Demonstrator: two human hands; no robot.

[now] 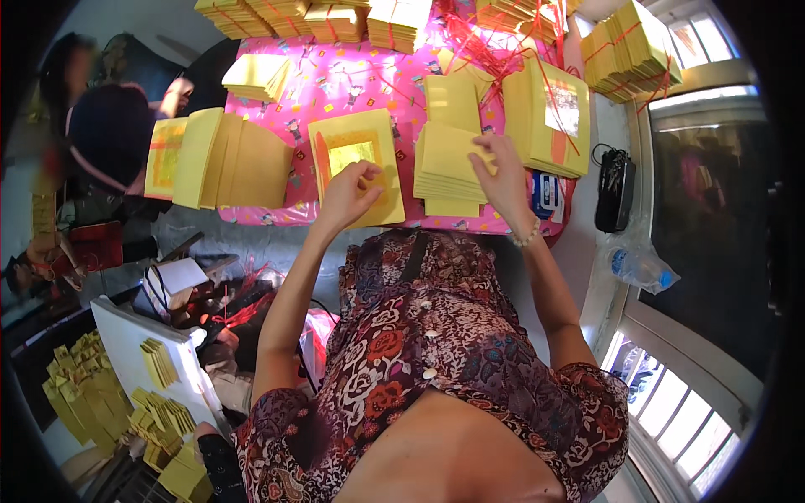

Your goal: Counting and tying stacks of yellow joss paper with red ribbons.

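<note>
A yellow sheet stack with a gold foil square and an orange border [386, 210] lies in front of me on a pink patterned table cover [352, 84]. Over its lower part is my left hand [348, 194], fingers loosely curled, thumb apart, nothing visible in it. My right hand [503, 178], with a beaded bracelet, hovers at the right edge of a fanned pile of plain yellow sheets [444, 168]. Its fingers are bent and spread from the thumb; whether they touch the top sheet I cannot tell. More yellow paper [451, 99] sits just behind that pile.
Leaning yellow sheets [243, 163] stand left, a thick yellow stack [545, 117] right. Tied bundles [335, 21] and red plastic strings [486, 50] lie at the back. A black case [615, 191] and plastic bottle [641, 270] rest by the window. Another person [109, 134] is at left.
</note>
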